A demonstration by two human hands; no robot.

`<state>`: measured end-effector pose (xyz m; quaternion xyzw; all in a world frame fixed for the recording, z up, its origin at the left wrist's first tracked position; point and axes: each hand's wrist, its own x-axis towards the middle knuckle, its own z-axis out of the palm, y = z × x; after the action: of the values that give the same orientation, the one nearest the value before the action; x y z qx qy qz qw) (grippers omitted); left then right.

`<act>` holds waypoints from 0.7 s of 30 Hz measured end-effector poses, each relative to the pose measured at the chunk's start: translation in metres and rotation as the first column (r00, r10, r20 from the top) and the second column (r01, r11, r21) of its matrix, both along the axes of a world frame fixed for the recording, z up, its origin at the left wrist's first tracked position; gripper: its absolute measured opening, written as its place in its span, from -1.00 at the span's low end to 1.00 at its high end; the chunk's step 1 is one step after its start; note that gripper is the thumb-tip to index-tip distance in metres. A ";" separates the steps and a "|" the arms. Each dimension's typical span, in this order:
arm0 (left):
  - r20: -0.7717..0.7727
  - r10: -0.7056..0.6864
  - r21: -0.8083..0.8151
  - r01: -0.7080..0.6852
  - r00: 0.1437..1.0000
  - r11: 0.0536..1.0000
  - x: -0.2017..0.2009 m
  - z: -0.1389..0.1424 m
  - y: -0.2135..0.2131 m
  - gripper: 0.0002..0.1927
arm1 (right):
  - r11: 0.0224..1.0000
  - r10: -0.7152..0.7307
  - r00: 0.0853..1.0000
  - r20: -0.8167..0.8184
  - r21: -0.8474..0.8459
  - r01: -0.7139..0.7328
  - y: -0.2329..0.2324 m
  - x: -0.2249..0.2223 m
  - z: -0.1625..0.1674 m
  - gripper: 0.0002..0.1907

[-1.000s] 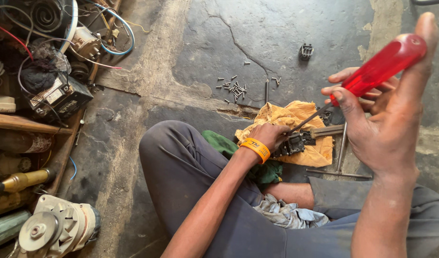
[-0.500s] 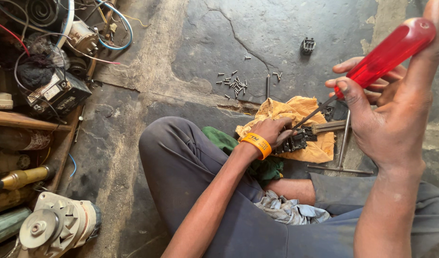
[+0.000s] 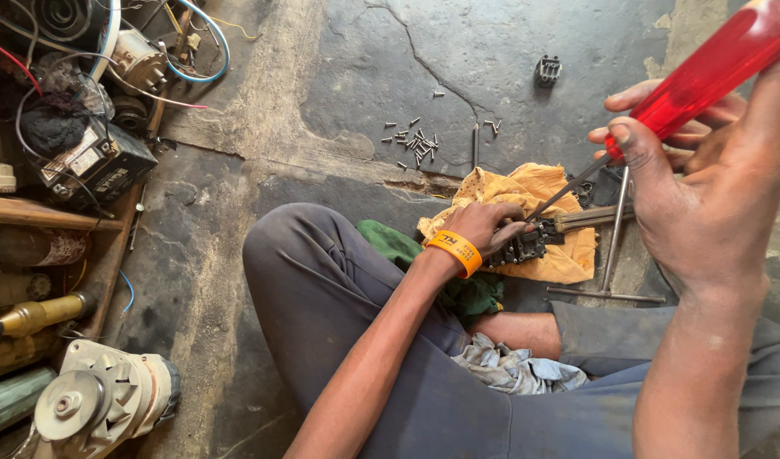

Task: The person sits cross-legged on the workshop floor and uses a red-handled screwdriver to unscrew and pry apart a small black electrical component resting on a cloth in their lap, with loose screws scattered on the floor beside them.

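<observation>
While the dark metal part (image 3: 526,245) sits on a yellow cloth (image 3: 526,191) on the floor, left hand (image 3: 483,228) clamps it, right hand (image 3: 704,187) grips a red-handled screwdriver (image 3: 713,64) with tip on it, loose screws (image 3: 415,143) scattered nearby.

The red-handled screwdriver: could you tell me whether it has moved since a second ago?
Cannot tell: the screwdriver sits higher in frame, but the screws shifted too.

Red-handled screwdriver (image 3: 704,68) tilted, tip on black metal part (image 3: 526,245)
</observation>
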<state>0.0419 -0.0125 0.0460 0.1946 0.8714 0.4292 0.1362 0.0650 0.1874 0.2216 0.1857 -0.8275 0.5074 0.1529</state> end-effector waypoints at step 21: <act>-0.056 0.021 -0.028 -0.022 0.998 0.999 -0.001 -0.009 0.002 -0.62 | 0.999 -0.028 0.999 -0.035 0.035 0.029 -0.002 -0.008 0.003 -0.38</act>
<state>0.0412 -0.0102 0.0373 0.1951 0.8829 0.4127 0.1098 0.0570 0.1853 0.2246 0.1854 -0.8362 0.4870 0.1710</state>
